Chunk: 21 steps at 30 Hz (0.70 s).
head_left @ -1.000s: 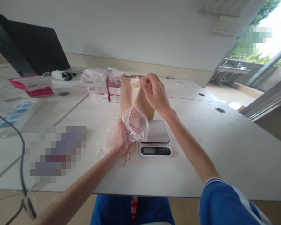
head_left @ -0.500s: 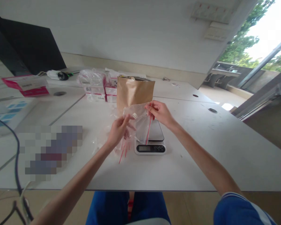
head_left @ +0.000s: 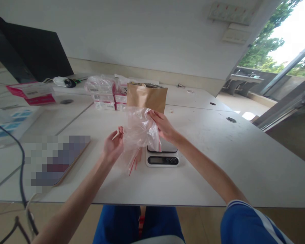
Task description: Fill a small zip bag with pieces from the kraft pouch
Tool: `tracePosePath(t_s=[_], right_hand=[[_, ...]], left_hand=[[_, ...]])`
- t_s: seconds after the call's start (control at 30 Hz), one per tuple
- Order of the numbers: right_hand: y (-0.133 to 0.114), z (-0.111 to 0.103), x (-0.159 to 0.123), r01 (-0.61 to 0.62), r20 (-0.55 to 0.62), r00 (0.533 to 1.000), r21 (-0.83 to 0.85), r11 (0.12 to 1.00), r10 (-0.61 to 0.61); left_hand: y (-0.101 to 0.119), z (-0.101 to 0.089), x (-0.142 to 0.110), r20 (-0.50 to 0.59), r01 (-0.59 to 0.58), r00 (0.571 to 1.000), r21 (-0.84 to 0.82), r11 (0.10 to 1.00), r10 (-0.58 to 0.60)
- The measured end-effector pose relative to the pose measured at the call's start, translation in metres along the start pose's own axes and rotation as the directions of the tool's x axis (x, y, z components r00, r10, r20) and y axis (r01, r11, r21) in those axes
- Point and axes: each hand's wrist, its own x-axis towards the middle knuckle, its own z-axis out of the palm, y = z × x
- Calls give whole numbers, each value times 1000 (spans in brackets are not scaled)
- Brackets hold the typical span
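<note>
A clear zip bag [head_left: 139, 130] with a red seal strip hangs crumpled in front of the kraft paper pouch [head_left: 146, 96]. My right hand [head_left: 164, 126] pinches this bag near its upper right side. At the bag's left edge is my left hand [head_left: 113, 144], thumb and fingers apart; part of it may lie behind the plastic. Below the held bag, more clear zip bags [head_left: 133, 164] with red strips lie on the table. A white digital scale [head_left: 163, 160] stands just right of them, its metal plate partly covered by the bag and my right hand.
Pink-and-white packs [head_left: 104, 96] in plastic stand behind, left of the pouch. A blurred-out flat device [head_left: 63, 161] lies at left near a dark cable [head_left: 21, 162]. A black monitor [head_left: 38, 51] and an open pink box [head_left: 33, 94] are at back left.
My left hand has moved left and loosened from the bag. The bag has swung left and upward, spreading wider, while my right hand keeps its pinch and has shifted slightly left.
</note>
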Motion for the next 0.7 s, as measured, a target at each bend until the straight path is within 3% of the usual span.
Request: tracePosePath(t_s=[0.07,0.1,0.13,0.17,0.2,0.23,0.27,0.3,0.33,0.37,0.4,0.43,0.53,0.6,0.7], right_hand=[[9,8,2,37,30,999,-107,994,-34],[14,11,4,74,38,997,-202,977,-67],[20,14,5,109,47,994,-315,943,-99],[26,15,7,140,54,990,-433,891,-130],[30,16,8,167,61,985,-539,825,-160],[34,15,8,197,71,978,-625,755,-197],[36,13,7,233,77,965,-689,686,-251],[36,9,4,273,82,944,-734,622,-318],[35,3,-1,315,98,919,-766,560,-383],[32,-5,-9,352,127,895,-791,500,-428],[28,-14,-19,374,164,882,-813,445,-442],[23,-24,-31,390,219,884,-832,394,-413],[10,-53,-74,354,320,932,-901,248,-170],[5,-68,-100,311,309,950,-934,177,-38],[6,-79,-125,268,275,960,-956,118,51]], left_hand=[[9,1,-3,-1,-139,990,89,986,140],[15,3,-6,14,-303,952,159,940,305],[21,5,-10,61,-511,856,256,821,514],[26,7,-13,161,-699,697,371,612,699],[29,8,-16,327,-809,526,476,344,785],[29,7,-18,527,-834,412,547,75,743],[27,4,-18,702,-802,394,577,-150,593],[22,-1,-16,806,-752,461,577,-318,372],[15,-8,-13,817,-712,556,561,-422,149],[7,-15,-8,777,-672,630,549,-497,7],[-1,-23,-2,734,-636,676,529,-562,-73],[-7,-30,4,705,-627,694,495,-602,-143],[-12,-38,18,690,-658,681,430,-619,-245],[-5,-35,21,694,-713,651,417,-564,-309],[11,-24,20,680,-774,622,455,-441,-389]])
